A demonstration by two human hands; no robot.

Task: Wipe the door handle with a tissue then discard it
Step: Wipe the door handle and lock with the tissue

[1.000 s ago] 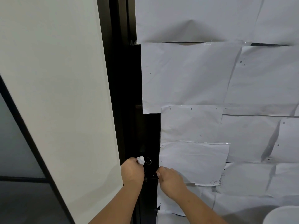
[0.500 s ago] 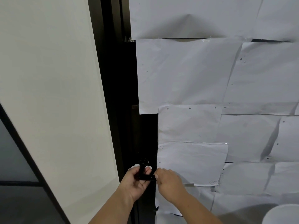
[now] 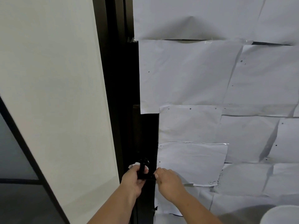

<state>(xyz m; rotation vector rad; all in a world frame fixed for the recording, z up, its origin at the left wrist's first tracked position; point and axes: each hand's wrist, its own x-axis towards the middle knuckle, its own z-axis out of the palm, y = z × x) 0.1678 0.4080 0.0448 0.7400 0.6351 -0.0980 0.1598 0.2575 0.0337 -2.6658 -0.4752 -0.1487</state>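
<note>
At the far left a dark glass panel with a black frame sits behind a pale wall that fills most of that side. Next comes the black door frame, running top to bottom.

The left hand reaches up from the bottom edge and is curled around the black door handle, fingers closed over its lever just below the round knob-like part. The white tissue is bunched inside that grip: bits of it poke out above the knuckles on the left of the handle, and another bit shows on its right (how much is wadded in the palm cannot be seen). So the tissue lies pressed between the left hand and the handle.

Just to the right, the right hand is bent at the fingers, its tips touching the free end of the handle's lever; whether it truly pinches the lever I cannot tell. The two hands are close, with the lever spanning between them.

Right of the hands the door is covered with overlapping white paper sheets, creased and taped. At the bottom right corner a rounded white object is partly in view.
</note>
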